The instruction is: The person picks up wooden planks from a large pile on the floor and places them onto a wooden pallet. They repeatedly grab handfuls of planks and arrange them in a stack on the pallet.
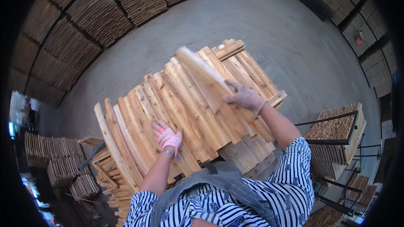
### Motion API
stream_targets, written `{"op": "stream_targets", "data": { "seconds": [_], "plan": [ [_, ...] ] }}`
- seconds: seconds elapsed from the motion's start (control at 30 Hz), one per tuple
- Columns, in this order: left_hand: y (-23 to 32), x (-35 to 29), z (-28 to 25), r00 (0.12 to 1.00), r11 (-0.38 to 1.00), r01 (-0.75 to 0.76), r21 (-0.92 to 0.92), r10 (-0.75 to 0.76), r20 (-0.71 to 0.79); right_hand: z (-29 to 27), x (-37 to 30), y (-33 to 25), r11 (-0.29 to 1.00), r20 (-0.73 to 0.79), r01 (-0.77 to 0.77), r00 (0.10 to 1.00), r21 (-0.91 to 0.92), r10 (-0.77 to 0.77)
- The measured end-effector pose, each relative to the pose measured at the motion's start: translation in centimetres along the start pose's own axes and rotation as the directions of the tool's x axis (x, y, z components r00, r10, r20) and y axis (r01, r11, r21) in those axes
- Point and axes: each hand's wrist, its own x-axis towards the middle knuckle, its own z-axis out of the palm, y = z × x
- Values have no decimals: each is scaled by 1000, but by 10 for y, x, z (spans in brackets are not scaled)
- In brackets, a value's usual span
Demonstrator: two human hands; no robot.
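Note:
Both my hands wear work gloves. My left hand lies flat with fingers spread on a row of wooden boards, placed side by side on top of a pile. My right hand grips the edge of a single wooden board, thumb on its upper side. That board is tilted, its far end raised above the others; slight blur covers it, and its near part is hidden by my hand and wrist. Knots and darker grain mark several boards in the row.
Short wooden pieces lie across the row's far right end. Tall strapped lumber stacks line the far left, with more stacks at the far right. A framed wood stack stands right, smaller piles left. Grey floor lies between.

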Motion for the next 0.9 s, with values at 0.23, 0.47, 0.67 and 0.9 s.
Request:
{"op": "stream_targets", "data": {
  "seconds": [0.23,0.47,0.67,0.9],
  "plan": [
    [0,9,3,993,999,-8,48,2,120,-123,40,65,859,-47,-118,986,498,162],
    [-4,10,0,991,999,-13,43,7,131,-79,46,38,935,-141,-175,980,-308,137],
    [3,9,-8,993,993,-50,103,38,114,-59,69,25,629,-381,-343,921,-697,81],
    [-1,11,-3,988,995,-30,97,15,154,-131,57,51,678,-442,-293,895,-674,-52]
  ]
}}
